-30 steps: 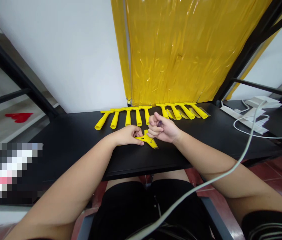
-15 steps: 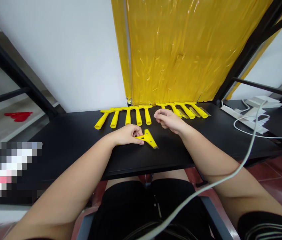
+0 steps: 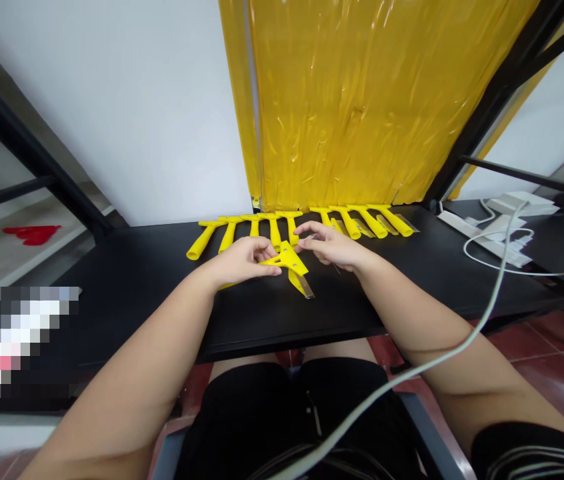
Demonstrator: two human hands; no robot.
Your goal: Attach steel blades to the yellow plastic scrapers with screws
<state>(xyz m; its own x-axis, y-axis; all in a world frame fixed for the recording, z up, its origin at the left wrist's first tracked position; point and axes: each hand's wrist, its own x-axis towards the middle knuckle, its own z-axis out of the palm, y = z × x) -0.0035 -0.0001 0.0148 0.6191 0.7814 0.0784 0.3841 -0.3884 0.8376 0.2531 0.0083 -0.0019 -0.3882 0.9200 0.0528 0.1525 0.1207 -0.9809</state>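
Note:
My left hand (image 3: 245,259) is closed around the handle of a yellow scraper (image 3: 291,258), whose flat head with small screws points right. Just below that head, a yellow piece with a metal blade edge (image 3: 306,285) shows; whether it is joined to the scraper I cannot tell. My right hand (image 3: 329,245) is closed, its fingertips at the upper right of the scraper head. A thin dark sliver (image 3: 337,268) pokes out under that hand, too small to name. Behind my hands, several yellow scraper handles (image 3: 201,241) lie in a row, and more scrapers with blades (image 3: 375,223) lie to the right.
The black tabletop (image 3: 262,317) ends close to my lap. White power strips (image 3: 487,237) with cables lie at the right. A pale cable (image 3: 442,365) hangs across my right arm. A black frame post (image 3: 482,120) and yellow plastic sheeting (image 3: 352,100) stand behind. A red item (image 3: 32,235) lies far left.
My right hand has moved left and down to the scraper head. My left hand has raised the scraper slightly, and a bladed yellow piece now shows below its head.

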